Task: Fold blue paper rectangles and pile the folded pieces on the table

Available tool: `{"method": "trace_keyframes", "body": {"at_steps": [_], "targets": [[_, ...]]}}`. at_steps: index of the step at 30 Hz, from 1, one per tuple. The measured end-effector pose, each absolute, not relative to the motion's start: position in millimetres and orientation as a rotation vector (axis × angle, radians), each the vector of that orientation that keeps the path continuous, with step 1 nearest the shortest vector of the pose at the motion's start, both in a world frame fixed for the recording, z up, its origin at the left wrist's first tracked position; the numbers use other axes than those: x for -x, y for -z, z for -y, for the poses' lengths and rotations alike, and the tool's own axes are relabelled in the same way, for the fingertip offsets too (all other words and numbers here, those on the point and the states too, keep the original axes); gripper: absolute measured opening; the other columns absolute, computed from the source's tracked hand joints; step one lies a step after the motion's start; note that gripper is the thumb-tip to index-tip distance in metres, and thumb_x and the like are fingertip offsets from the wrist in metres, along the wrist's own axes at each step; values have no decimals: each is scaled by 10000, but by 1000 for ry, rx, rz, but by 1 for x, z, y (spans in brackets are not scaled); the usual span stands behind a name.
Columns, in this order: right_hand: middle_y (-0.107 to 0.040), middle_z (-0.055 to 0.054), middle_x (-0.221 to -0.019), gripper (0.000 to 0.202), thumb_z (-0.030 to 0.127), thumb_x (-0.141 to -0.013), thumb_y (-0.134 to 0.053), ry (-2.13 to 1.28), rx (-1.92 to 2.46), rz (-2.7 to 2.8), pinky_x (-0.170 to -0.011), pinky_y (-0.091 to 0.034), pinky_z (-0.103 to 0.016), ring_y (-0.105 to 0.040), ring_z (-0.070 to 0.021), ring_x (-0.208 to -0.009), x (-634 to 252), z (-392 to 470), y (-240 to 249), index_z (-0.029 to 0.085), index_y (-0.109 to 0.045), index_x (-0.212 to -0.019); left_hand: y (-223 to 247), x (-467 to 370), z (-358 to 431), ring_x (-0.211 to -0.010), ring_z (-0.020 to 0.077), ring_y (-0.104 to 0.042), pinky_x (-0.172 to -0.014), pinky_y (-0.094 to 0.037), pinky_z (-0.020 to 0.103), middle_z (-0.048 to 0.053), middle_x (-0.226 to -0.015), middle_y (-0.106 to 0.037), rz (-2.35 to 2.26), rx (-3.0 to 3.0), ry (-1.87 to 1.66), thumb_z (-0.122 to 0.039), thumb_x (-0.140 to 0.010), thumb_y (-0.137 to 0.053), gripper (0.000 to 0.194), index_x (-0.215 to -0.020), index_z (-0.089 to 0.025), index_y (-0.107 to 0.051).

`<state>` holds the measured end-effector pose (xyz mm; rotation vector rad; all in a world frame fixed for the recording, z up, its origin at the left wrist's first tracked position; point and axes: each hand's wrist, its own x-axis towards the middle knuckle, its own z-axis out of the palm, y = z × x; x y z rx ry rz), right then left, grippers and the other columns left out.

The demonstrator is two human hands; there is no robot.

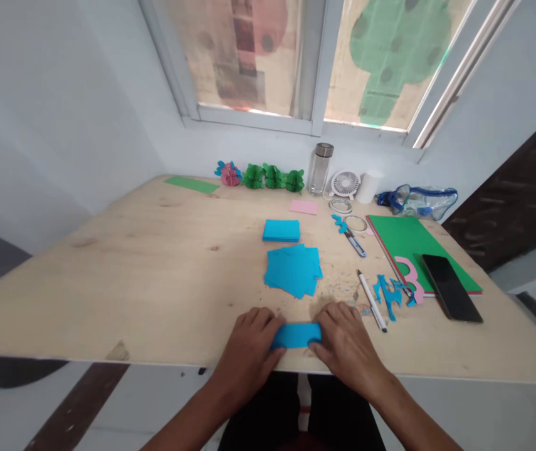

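A narrow blue strip of paper (296,336), which looks folded, lies at the table's front edge between my two hands. My left hand (253,338) grips its left end, with the thumb at the near edge and the fingers over the far side. On the right end, my right hand (345,335) holds it in the same way. Just beyond my hands is a loose, fanned pile of blue paper pieces (293,269). Farther back sits a neat stack of blue paper (281,230).
To the right lie a white pen (372,302), blue paper scraps (391,297), a cutter (355,242), green sheets (418,247) and a black phone (451,288). Along the wall stand green paper figures (272,176), a glass bottle (320,170), a small fan (345,183) and a clear pouch (422,202).
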<state>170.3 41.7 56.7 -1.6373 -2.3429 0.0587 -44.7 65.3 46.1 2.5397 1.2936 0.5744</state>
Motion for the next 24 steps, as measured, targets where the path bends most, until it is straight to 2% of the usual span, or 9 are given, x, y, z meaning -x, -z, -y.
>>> {"method": "trace_keyframes", "body": {"at_steps": [4, 8, 10, 13, 19, 24], "targets": [[-611, -6, -875, 238, 233, -698, -733, -170, 1644, 2287, -779, -362, -347, -539, -220, -863, -168, -44, -56, 226, -533, -826, -51, 45, -65, -913, 233, -558, -806, -452, 398, 38, -974, -627, -1284, -2461, -549, -143, -685, -615, 245, -913, -228, -581], [-614, 25, -793, 204, 125, -716, -661, -290, 1622, 2171, -781, -351, -331, -555, -188, -805, -167, -44, -49, 228, -521, -823, -50, 47, -80, -901, 199, -599, -825, -462, 362, 2, -935, -661, -1280, -2395, -680, -157, -695, -624, 278, -954, -248, -583], [-634, 14, -826, 207, 101, -732, -609, -319, 1603, 2135, -784, -358, -329, -569, -192, -823, -168, -45, -45, 231, -539, -878, -51, 48, -106, -896, 188, -620, -823, -471, 348, 4, -948, -675, -1364, -2368, -735, -201, -734, -618, 272, -1000, -250, -584], [-657, 7, -884, 230, 92, -773, -537, -338, 1538, 2109, -793, -368, -329, -585, -191, -852, -168, -46, -42, 247, -564, -941, -54, 47, -155, -874, 182, -638, -779, -485, 328, 31, -968, -681, -1481, -2362, -768, -230, -788, -570, 283, -1070, -222, -574], [-664, 5, -824, 151, 141, -805, -536, -369, 1532, 2115, -764, -387, -334, -600, -194, -796, -173, -53, -35, 248, -598, -893, -45, 36, -207, -789, 198, -655, -642, -482, 306, 44, -907, -687, -1652, -2376, -652, -289, -791, -607, 280, -1059, -210, -602], [-679, 17, -873, 217, 137, -782, -566, -366, 1580, 2125, -787, -393, -329, -621, -185, -832, -176, -64, -37, 267, -619, -947, -37, 30, -214, -896, 193, -626, -752, -519, 366, 73, -1065, -637, -1621, -2447, -533, -375, -847, -613, 372, -1156, -174, -563]]}}
